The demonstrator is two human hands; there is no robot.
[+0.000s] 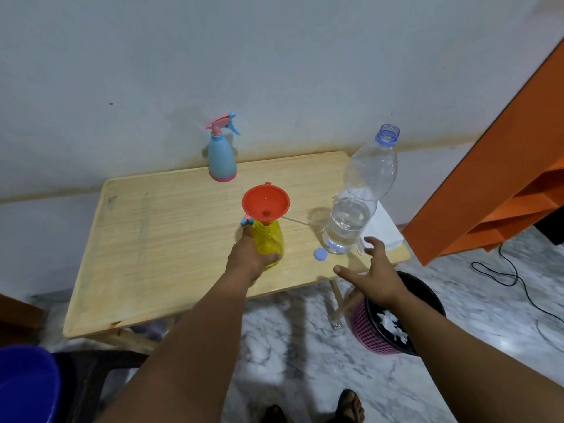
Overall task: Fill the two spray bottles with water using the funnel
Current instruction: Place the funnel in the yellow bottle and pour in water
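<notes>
at the far left-centre of the wooden table (pixel 146 239), against the wall, the blue spray bottle (pixel 222 158) is seen upright with its pink trigger head screwed on, well apart from both hands. nearer and to its right, the yellow spray bottle (pixel 270 239) is held by the left hand (pixel 251 254), whose fingers are curled round its lower body; the red funnel (pixel 265 203) is seated in its neck, mouth upward. a removed trigger head appears to lie just behind the yellow bottle, though it is largely hidden and cannot be confirmed. further right, the small blue cap (pixel 320 254) lies flat on the table, just beside the base of the water bottle (pixel 360 203), which stands upright, uncapped and roughly a third full, its long axis vertical. the right hand (pixel 374 273) is spread open and empty, close to the bottle's base but not touching it. the water bottle lies ahead and slightly left of the right hand, clearly the nearer hand, so a grasp round the body is judged to be the coming move.
</notes>
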